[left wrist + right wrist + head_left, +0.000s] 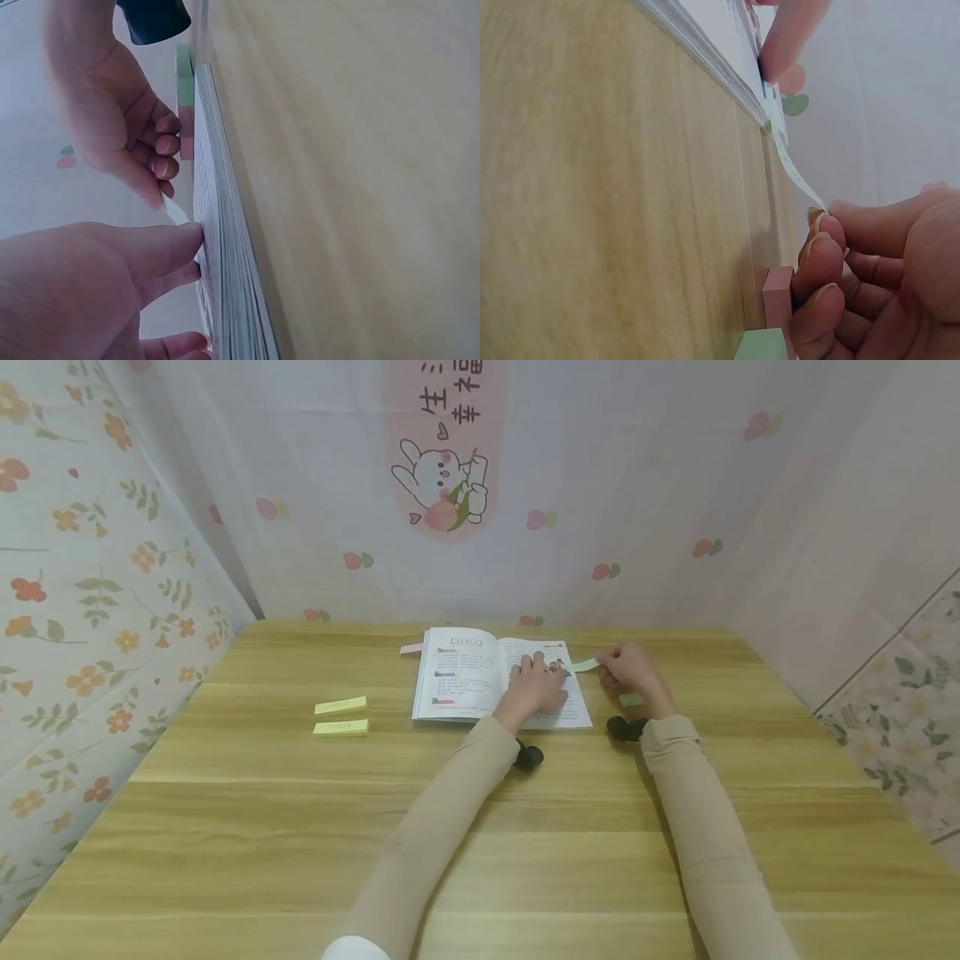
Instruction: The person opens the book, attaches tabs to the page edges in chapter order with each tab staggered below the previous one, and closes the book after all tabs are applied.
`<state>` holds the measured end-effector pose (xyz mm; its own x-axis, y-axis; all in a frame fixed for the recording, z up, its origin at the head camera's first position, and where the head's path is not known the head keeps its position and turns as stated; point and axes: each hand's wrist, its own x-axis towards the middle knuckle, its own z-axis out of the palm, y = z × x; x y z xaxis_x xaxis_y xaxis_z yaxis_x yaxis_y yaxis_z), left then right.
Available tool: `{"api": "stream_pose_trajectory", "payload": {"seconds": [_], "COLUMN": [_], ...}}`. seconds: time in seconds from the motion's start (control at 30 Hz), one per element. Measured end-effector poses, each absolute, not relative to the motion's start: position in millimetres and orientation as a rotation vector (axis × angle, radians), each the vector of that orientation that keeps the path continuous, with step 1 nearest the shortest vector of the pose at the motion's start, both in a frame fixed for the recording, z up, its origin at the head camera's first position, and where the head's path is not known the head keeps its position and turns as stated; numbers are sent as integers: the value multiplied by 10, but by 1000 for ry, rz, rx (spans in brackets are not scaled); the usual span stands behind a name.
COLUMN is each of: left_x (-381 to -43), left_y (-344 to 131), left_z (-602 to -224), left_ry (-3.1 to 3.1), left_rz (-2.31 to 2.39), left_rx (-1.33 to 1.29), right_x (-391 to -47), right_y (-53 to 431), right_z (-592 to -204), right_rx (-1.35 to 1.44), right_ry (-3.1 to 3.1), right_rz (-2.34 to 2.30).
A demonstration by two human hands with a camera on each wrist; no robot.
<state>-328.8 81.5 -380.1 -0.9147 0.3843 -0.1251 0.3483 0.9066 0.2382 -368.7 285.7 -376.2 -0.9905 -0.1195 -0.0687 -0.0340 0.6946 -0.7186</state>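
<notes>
The worktop (225,843) carries everything, and its wooden surface looks flat, so I judge that the trouble would hardly come from there. On its far part lies the book (463,675), opened, and its pages could lift or turn if the pressure on them becomes too weak. The left hand (534,687) is spread upon the right page, its fingers rather straight and pressing down; if it slides, the page could wrinkle, or the whole book could shift. The right hand (632,668) is just beyond the outer edge of this page, with thumb and fingers pinching the pale green strip (582,666). A sudden pull from it could bring the page along, or even tear it. Two yellow pads (340,705) lie to the left, well apart from both hands, so their risk seems small. The pink block (778,300) and the green block (761,345) sit side by side near the right fingers, and a careless turn of this hand could push them. The strip itself runs in a slight bend between the page's edge and the pinch; because it is thin, it could twist, crease or come out crooked if the two hands pull unevenly.
</notes>
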Motion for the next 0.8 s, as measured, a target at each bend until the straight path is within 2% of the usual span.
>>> {"api": "stream_pose_trajectory", "payload": {"seconds": [0.3, 0.47, 0.8], "left_x": [-3261, -3260, -3284], "left_y": [797, 792, 777], "left_z": [-3771, -3778, -3777], "left_ry": [2898, 2897, 2879], "left_rz": [321, 326, 364], "left_rx": [541, 547, 536], "right_x": [-3674, -3644, -3660], "right_y": [2855, 2779, 2511], "right_z": [-3731, -3680, -3669], "right_rx": [-48, -38, -310], "right_ry": [2772, 2917, 2944], "right_rz": [-1380, -1296, -1006]}}
